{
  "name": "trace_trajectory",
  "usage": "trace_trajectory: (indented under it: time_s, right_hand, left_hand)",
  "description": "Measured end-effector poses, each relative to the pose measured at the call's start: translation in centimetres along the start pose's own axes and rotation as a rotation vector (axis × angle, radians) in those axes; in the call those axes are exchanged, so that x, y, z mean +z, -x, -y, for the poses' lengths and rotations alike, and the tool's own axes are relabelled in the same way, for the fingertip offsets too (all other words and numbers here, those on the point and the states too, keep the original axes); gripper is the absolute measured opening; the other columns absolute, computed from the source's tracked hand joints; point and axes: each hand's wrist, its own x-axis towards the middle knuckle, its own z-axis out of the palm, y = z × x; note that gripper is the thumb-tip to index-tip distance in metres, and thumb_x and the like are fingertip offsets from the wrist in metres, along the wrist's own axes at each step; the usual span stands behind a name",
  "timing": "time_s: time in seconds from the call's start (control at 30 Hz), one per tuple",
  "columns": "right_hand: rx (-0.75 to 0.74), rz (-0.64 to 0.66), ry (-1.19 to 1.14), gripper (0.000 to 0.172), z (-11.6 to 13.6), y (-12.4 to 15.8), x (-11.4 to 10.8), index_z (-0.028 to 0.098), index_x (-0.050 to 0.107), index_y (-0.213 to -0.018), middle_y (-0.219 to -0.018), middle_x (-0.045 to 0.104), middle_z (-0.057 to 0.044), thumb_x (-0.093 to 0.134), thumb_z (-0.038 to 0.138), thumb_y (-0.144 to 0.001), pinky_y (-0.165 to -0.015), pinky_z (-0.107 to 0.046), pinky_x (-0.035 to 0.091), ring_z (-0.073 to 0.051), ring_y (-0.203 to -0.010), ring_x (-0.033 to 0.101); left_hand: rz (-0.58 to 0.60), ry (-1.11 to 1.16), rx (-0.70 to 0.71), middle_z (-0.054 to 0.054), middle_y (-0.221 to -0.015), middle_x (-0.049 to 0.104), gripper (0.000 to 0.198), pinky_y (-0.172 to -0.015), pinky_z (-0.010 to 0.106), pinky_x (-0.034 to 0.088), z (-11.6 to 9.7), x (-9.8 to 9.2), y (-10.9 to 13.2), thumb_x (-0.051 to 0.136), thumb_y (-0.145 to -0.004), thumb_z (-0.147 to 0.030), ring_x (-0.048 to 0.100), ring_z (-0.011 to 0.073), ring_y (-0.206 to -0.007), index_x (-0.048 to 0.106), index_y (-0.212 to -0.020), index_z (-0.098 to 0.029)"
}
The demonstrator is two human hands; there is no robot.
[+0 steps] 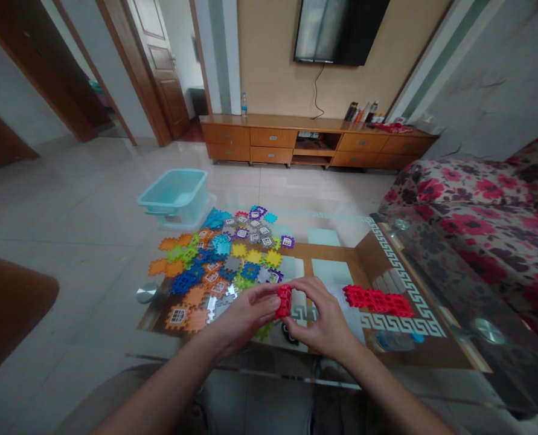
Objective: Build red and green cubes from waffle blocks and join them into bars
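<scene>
Both my hands meet over the near part of the glass table, around a small red block of interlocking tiles [284,301]. My left hand [256,307] pinches it from the left side. On the other side, the thumb and fingers of my right hand [317,309] curve round its right edge. Further right on the glass lies a row of joined red tiles [378,301]. To the left spreads a pile of loose puzzle-edged tiles in orange, blue, green, yellow and grey, among them a blue tile [250,270] and an orange tile [195,296].
A turquoise plastic tub [178,196] stands at the table's far left corner. Under the glass tabletop [291,211] a bottle with a blue cap [393,341] lies on its side. A flowered sofa [481,205] is at the right, a wooden TV cabinet [273,138] at the back.
</scene>
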Motion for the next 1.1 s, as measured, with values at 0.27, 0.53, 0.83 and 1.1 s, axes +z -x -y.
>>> trace_trajectory:
  time_s: [0.27, 0.53, 0.83, 1.1]
  right_hand:
    - [-0.053, 0.011, -0.037, 0.06, 0.3, -0.06, -0.24, 0.026, 0.058, -0.126, -0.114, 0.062, -0.008, 0.07, 0.011, -0.07, -0.092, -0.041, 0.051, -0.026, -0.108, 0.058]
    - [-0.038, 0.056, -0.059, 0.061, 0.02, 0.21, -0.22, 0.026, 0.057, -0.125, -0.115, 0.061, -0.009, 0.072, 0.012, -0.068, -0.094, -0.041, 0.052, -0.026, -0.109, 0.058]
    - [-0.035, 0.083, -0.055, 0.061, 0.06, 0.43, -0.16, 0.026, 0.058, -0.127, -0.116, 0.062, -0.009, 0.073, 0.013, -0.069, -0.095, -0.041, 0.052, -0.025, -0.11, 0.058]
    - [-0.038, 0.073, -0.053, 0.061, -0.11, 0.26, 0.14, 0.026, 0.057, -0.129, -0.117, 0.063, -0.01, 0.073, 0.015, -0.071, -0.095, -0.042, 0.052, -0.026, -0.111, 0.059]
  left_hand:
    - [0.016, -0.017, -0.017, 0.013, -0.106, 0.073, 0.051, -0.086, 0.029, 0.051, -0.25, -0.03, 0.23, 0.087, -0.071, -0.027, 0.07, 0.0177, -0.092, 0.066, -0.117, -0.015]
    - [-0.021, -0.041, -0.052, 0.013, -0.1, 0.074, 0.055, -0.083, 0.03, 0.053, -0.33, -0.02, 0.26, 0.091, -0.064, -0.029, 0.071, 0.0178, -0.086, 0.066, -0.11, -0.012]
    - [-0.111, -0.1, -0.042, 0.008, -0.087, 0.074, 0.057, -0.068, 0.023, 0.05, 0.0, -0.02, 0.01, 0.095, -0.055, -0.034, 0.066, 0.0116, -0.07, 0.067, -0.1, -0.013]
    - [-0.125, -0.144, 0.025, 0.006, -0.083, 0.073, 0.054, -0.07, 0.024, 0.048, 0.32, -0.33, -0.37, 0.095, -0.054, -0.035, 0.065, 0.0124, -0.071, 0.068, -0.096, -0.013]
